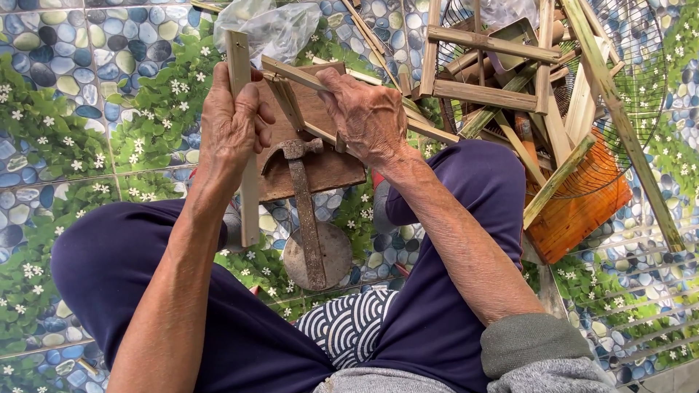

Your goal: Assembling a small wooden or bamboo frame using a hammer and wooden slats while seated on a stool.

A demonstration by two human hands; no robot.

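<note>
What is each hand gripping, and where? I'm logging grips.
Left hand: upright bamboo strip, near its top. Right hand: slanted bamboo strip, around its middle.

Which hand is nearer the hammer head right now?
Right. The right hand sits just above-right of the hammer head; the left hand grips an upright bamboo strip farther left.

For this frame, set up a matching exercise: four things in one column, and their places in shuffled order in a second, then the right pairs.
Things:
1. bamboo slat
2. hammer
3. wire fan guard
4. plastic bag

Places:
A. lying on the brown wooden board, handle toward the person
B. gripped upright in the left hand
C. crumpled on the floor beyond the hands
D. far right, behind the pile of bamboo frames

Pairs: 1-B, 2-A, 3-D, 4-C
</note>
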